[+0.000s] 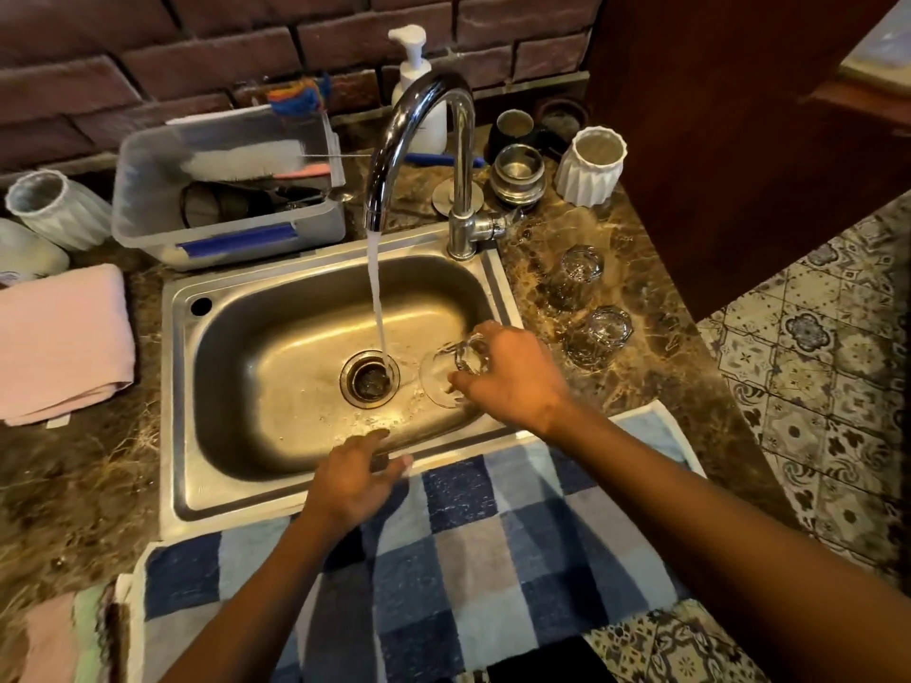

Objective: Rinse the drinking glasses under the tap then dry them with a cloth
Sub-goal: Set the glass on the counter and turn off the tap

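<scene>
A dark brown marbled worktop (616, 396) runs below a red brick wall (148, 56), and a stainless steel sink (276, 367) is set into it. The chrome tap (419, 140) rises at the sink's back right corner and arches forward; a stream of water (377, 298) falls from its spout straight to the drain (368, 377). Behind the sink to the left stands a clear plastic tub (222, 189) with brushes in it, and a white pump bottle (416, 86) stands behind the tap. Left of the sink lies a folded pink cloth (59, 342). Right of the sink, two drinking glasses (586, 308) stand upside down on the worktop, one behind the other. A blue checked towel (468, 544) is spread along the sink's front edge. Patterned floor tiles (828, 386) show far right of the sink. The right hand (512, 377) reaches over the sink's right side, its fingers (473, 337) wrapped round a clear glass (451, 372) held tilted on its side, mouth toward the drain, just right of the stream and not under it. The left hand (352, 478) hovers over the sink's front rim, palm down, fingers loosely spread and holding nothing.
</scene>
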Available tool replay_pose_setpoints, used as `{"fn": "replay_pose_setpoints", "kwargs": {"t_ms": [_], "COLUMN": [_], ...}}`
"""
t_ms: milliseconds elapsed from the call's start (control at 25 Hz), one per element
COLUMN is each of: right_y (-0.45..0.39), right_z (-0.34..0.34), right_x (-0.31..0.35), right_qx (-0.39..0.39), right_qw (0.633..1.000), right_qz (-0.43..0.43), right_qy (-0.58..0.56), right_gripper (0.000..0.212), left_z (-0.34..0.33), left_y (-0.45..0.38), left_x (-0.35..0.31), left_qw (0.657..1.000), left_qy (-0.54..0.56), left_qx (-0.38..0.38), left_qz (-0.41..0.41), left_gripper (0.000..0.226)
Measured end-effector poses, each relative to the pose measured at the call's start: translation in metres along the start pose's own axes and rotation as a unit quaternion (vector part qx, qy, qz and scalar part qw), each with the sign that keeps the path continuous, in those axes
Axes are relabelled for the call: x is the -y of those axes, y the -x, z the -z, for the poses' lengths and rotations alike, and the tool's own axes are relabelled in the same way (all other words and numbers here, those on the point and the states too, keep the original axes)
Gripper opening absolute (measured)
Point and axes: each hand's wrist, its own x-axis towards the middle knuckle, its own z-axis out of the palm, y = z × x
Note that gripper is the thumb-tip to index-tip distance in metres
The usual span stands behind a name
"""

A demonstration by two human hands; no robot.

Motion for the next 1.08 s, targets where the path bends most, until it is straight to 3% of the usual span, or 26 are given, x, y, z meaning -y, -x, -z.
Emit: {"fn": "replay_pose_setpoints", "kwargs": {"t_ms": [160,280,440,600,760,1080], "right_y": [0.033,0.060,0.070,0.037,-0.006,-0.058], "right_z": [0.049,0.092,0.149,0.183,0.183,0.139], "right_x": [-0.034,-0.070,-0.113,-0.144,-0.160,-0.178], "right_qx": [0.029,-0.026,-0.111,-0.177,-0.169,-0.084], "right_qw": [0.994,0.993,0.984,0.979,0.981,0.982], "right_qz": [-0.048,-0.060,-0.087,-0.093,-0.098,-0.093], "right_qy": [-0.095,-0.100,-0.108,-0.040,0.011,0.140], "right_gripper": [0.056,0.056,0.048,0.066,0.069,0.047], "left_z": [-0.016,-0.021,-0.026,-0.026,-0.023,-0.026], "left_y": [0.009,0.011,0.007,0.006,0.007,0.007], "left_x": [0.006,0.007,0.009,0.006,0.004,0.006], "left_qw": [0.993,0.992,0.994,0.994,0.995,0.998], "left_qy": [-0.109,-0.106,-0.098,-0.099,-0.078,-0.041], "left_qx": [-0.004,-0.028,-0.026,-0.023,-0.023,-0.019], "left_qz": [-0.046,-0.061,-0.052,-0.050,-0.049,-0.046], "left_gripper": [0.082,0.086,0.076,0.091,0.093,0.082]}}
